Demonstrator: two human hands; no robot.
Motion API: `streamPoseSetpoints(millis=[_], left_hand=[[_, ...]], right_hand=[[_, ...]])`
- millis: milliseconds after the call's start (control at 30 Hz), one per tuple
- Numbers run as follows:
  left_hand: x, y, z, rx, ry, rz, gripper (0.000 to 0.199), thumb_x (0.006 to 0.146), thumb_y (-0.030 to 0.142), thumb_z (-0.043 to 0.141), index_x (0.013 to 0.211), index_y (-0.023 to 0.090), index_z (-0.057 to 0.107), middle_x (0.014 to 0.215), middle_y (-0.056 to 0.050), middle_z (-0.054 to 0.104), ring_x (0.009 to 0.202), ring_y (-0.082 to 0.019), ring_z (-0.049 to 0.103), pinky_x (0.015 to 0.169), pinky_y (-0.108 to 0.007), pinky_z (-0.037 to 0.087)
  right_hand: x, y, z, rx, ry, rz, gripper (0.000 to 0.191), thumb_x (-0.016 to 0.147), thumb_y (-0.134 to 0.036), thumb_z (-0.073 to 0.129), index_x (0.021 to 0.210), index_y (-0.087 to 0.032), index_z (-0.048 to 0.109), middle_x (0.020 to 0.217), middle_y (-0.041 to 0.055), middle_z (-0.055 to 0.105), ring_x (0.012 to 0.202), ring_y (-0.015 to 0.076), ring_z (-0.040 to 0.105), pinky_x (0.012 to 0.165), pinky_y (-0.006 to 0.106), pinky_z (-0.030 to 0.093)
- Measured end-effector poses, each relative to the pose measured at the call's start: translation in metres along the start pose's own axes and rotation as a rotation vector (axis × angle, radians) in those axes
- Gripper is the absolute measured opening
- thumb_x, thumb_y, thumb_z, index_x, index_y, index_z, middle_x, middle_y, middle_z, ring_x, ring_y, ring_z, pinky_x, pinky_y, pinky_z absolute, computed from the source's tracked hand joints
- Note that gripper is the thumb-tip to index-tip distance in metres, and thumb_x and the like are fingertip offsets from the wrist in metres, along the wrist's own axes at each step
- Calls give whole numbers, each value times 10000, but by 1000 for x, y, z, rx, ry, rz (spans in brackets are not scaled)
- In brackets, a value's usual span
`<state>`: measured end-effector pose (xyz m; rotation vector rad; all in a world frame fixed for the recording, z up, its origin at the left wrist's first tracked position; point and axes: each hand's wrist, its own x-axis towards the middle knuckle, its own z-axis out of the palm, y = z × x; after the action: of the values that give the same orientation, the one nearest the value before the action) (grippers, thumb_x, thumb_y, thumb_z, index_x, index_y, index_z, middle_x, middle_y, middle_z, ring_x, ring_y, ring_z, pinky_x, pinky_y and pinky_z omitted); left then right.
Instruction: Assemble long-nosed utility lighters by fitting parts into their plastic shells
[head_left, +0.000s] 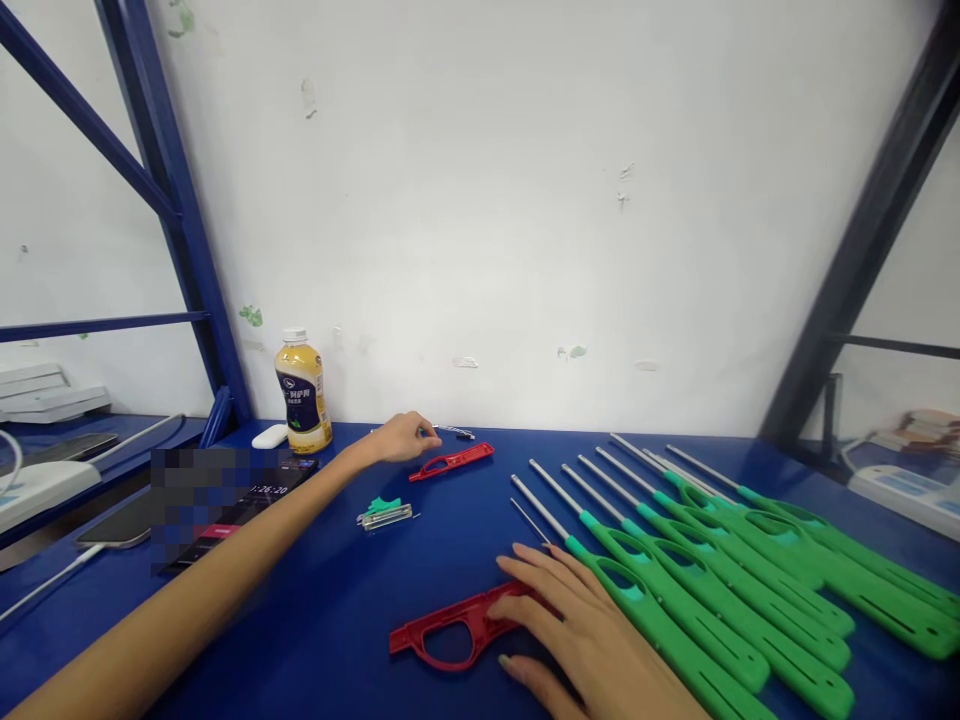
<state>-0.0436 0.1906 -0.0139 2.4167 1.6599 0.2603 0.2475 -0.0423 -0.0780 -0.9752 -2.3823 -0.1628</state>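
My left hand [405, 438] reaches to the back of the table, its fingers curled together just behind a red plastic lighter half-shell [474, 455]. Whatever those fingers hold, if anything, is hidden; small metal parts [456, 432] lie beside them. Nearer to me, my right hand [589, 630] is spread over a second red half-shell [431, 640], with fingertips resting on its right end. A thin metal rod [529, 520] lies just beyond the right fingers. Between the two shells sit a green trigger piece [384, 504] and a clear part with metal fittings [388, 517].
Several green long-necked lighters [675, 625] lie in a slanted row on the right, close to my right hand. On the left are a yellow drink bottle [303, 395], a white case [270, 437] and a phone [255, 495] under my left forearm. Blue posts [169, 200] frame the table.
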Motion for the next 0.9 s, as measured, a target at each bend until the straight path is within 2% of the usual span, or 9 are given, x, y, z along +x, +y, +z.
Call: streamPoseSetpoints(millis=[100, 200, 400, 533, 667, 767, 833, 900], left_hand=[[5, -16, -1, 77, 111, -18, 348, 1078, 383, 724, 1361, 185, 684, 1374, -111, 700, 1158, -277, 728, 979, -493, 635], [16, -24, 3, 153, 171, -4, 369, 1074, 373, 731, 1388, 190, 672, 1416, -119, 681, 1204, -291, 713, 1009, -516, 623], [31, -23, 15, 267, 186, 57, 357, 1075, 372, 729, 1380, 192, 678, 1406, -117, 687, 1189, -284, 718, 1000, -507, 627], [19, -17, 4, 314, 209, 79, 355, 1074, 373, 733, 1370, 183, 679, 1374, -112, 700, 1154, -276, 730, 975, -494, 637], [-12, -7, -23, 312, 262, 94, 337, 1075, 375, 731, 1347, 179, 688, 1347, -108, 710, 1135, -270, 735, 970, -489, 637], [-54, 6, -43, 266, 323, 153, 303, 1085, 379, 710, 1307, 173, 702, 1292, -99, 728, 1109, -263, 737, 975, -490, 625], [-93, 17, -46, 210, 373, 215, 250, 1133, 328, 579, 1278, 191, 729, 1201, -100, 750, 1073, -261, 741, 972, -454, 612], [-137, 28, -36, 154, 420, 270, 321, 1153, 364, 480, 1286, 236, 742, 1200, -92, 755, 1064, -260, 746, 956, -405, 613]], right_hand=[[0, 2, 4, 44, -34, -13, 301, 1036, -287, 775, 1323, -349, 710, 1404, -50, 782, 1343, 227, 726, 1241, 420, 521], [0, 3, 6, 71, -65, -24, 306, 1033, -233, 768, 1310, -349, 709, 1324, -63, 803, 1268, 218, 757, 1220, 404, 538], [-3, 8, 14, 123, -65, -18, 319, 1034, -171, 747, 1302, -337, 700, 1309, -31, 793, 1223, 228, 753, 1184, 428, 551], [-4, 9, 18, 156, -43, -13, 303, 1030, -162, 753, 1274, -335, 707, 1268, -29, 798, 1178, 220, 759, 1160, 407, 551], [-6, 5, 12, 190, -48, 13, 280, 1062, -189, 715, 1269, -377, 707, 1267, -64, 798, 1151, 202, 766, 1167, 397, 538], [-8, 3, 7, 186, -53, 30, 291, 1082, -209, 681, 1310, -390, 690, 1317, -71, 787, 1176, 213, 760, 1177, 420, 532], [-8, 2, 8, 174, -33, 29, 277, 1089, -213, 670, 1315, -372, 690, 1320, -58, 787, 1156, 218, 761, 1122, 401, 566], [-7, 1, 11, 158, -6, 18, 252, 1086, -219, 680, 1298, -355, 700, 1295, -48, 796, 1117, 216, 767, 1048, 369, 597]])
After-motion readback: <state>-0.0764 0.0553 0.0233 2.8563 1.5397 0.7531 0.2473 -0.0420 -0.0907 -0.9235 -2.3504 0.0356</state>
